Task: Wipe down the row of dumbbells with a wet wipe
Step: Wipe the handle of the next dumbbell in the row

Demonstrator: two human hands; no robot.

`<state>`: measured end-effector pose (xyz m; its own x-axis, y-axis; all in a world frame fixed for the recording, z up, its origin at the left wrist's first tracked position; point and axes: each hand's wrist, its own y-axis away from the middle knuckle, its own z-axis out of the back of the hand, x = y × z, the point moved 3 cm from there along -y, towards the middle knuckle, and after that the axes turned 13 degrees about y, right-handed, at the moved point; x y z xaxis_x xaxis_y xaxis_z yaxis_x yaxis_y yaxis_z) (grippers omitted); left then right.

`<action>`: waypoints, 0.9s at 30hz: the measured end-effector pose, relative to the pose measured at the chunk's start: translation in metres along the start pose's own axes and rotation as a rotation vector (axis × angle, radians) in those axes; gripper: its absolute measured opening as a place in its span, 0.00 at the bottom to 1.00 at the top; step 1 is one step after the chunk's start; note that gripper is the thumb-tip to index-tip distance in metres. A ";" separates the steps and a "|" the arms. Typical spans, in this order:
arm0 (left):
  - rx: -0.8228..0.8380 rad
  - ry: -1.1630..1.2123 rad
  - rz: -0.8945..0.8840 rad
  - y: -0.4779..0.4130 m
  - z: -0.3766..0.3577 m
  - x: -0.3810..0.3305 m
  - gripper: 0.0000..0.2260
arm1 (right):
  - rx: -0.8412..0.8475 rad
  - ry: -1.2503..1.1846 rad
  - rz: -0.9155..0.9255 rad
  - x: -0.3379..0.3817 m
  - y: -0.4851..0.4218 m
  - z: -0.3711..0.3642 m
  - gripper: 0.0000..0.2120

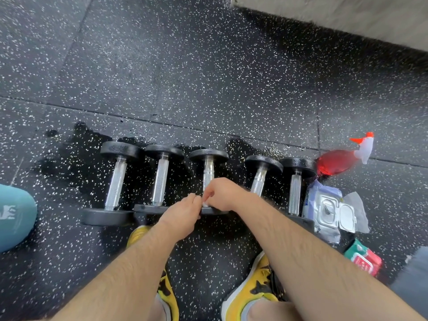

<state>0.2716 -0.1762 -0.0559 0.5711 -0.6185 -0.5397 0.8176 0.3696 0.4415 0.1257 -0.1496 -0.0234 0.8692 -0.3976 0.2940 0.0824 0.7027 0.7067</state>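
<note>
Speckled rubber floor [208, 89], knurled steel dumbbells [209, 179].

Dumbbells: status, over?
Left hand and right hand pinching a wipe at middle dumbbell. Five in row. Nothing blocking.

I see a black rubber floor [208, 77] flecked with white, with tile seams crossing it and dark wet patches in the middle of the frame. A grey wall base [347, 17] runs across the upper right. At the right a red spray bottle [335, 164] with a white and orange trigger head lies on its side. A red and green packet [363, 258] sits at lower right. Two yellow and black shoes [252, 288] fill the bottom centre. A teal object [14, 216] with a white print shows at the left edge.
</note>
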 end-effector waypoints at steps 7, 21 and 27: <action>-0.006 -0.009 -0.006 0.001 0.000 0.001 0.09 | -0.057 -0.068 -0.033 0.001 0.003 -0.011 0.08; -0.015 0.043 -0.006 0.001 0.002 -0.006 0.05 | -0.288 -0.758 -0.425 -0.023 -0.002 -0.019 0.07; -0.003 0.016 0.006 0.002 0.002 -0.010 0.09 | -0.219 -1.145 -0.558 -0.023 -0.016 -0.036 0.11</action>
<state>0.2677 -0.1703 -0.0482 0.5772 -0.6051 -0.5484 0.8142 0.3755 0.4428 0.1218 -0.1308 -0.0643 -0.2098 -0.8668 0.4524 0.4690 0.3168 0.8244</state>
